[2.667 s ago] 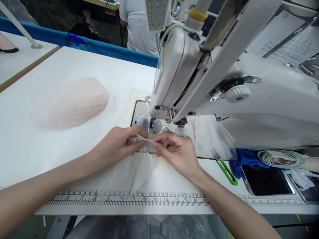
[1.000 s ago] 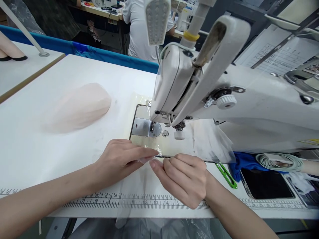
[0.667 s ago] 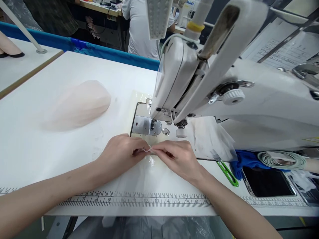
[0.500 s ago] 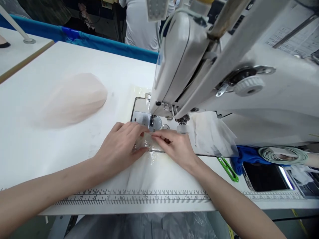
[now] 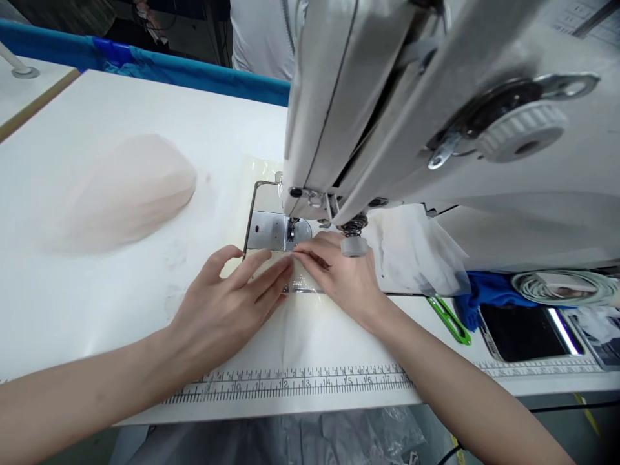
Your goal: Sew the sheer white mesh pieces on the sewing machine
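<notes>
We see a thin, whitish sheer fabric (image 5: 285, 332), one edge pinched in the right fingers (image 5: 314, 252) just before the needle (image 5: 292, 229), the rest faintly creased on the worktop (image 5: 227, 135), its outline hard to trace.

A ruler (image 5: 310, 381) runs along the front edge of the counter (image 5: 97, 303), on the near side of the sewing machine (image 5: 339, 129). Its larger numbers read 10, 12, 13, 14, 15, 16 and 17 from left to right; the smaller row above includes a 40. Beyond the sewing machine, a sheet of paper (image 5: 574, 18) bears print too small to read.
</notes>
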`<state>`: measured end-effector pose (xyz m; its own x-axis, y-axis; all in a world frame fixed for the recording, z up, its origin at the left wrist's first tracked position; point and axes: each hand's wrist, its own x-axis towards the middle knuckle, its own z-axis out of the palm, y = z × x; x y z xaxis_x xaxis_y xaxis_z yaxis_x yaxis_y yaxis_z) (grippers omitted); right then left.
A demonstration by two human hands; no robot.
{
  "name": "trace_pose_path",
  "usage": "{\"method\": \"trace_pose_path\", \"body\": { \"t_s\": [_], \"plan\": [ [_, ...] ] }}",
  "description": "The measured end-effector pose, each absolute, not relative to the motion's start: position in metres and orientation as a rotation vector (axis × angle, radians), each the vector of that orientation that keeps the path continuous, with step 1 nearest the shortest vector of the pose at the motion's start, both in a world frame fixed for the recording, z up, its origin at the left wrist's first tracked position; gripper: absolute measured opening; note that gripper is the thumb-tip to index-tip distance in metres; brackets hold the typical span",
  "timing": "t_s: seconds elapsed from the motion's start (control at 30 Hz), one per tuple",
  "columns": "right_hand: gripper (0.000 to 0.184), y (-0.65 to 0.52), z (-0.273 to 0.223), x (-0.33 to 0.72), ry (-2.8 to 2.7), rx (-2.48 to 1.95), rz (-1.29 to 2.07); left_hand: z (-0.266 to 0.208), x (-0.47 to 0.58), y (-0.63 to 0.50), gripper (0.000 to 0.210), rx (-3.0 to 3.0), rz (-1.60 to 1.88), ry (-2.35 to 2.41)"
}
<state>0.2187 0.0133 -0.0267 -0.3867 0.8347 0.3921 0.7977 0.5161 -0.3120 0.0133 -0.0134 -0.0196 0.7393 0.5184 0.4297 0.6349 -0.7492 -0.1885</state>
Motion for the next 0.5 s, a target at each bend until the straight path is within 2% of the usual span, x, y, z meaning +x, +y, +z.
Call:
{"method": "trace_pose_path", "body": {
  "t_s": [0.1, 0.17, 0.5],
  "plan": [
    [0.017, 0.007, -0.025, 0.223, -2.315, -1.167, -0.313, -0.021, 0.013, -0.007, 0.028, -2.642, -0.508, -0.91],
    [0.017, 0.003, -0.025, 0.224, -2.342, -1.092, -0.46, -0.022, 0.014, -0.003, 0.028, -2.638, -0.491, -0.915],
    [0.017, 0.005, -0.031, 0.222, -2.429, -1.192, -0.547, -0.024, 0.014, 0.0, 0.03, -2.61, -0.479, -0.988]
  ]
}}
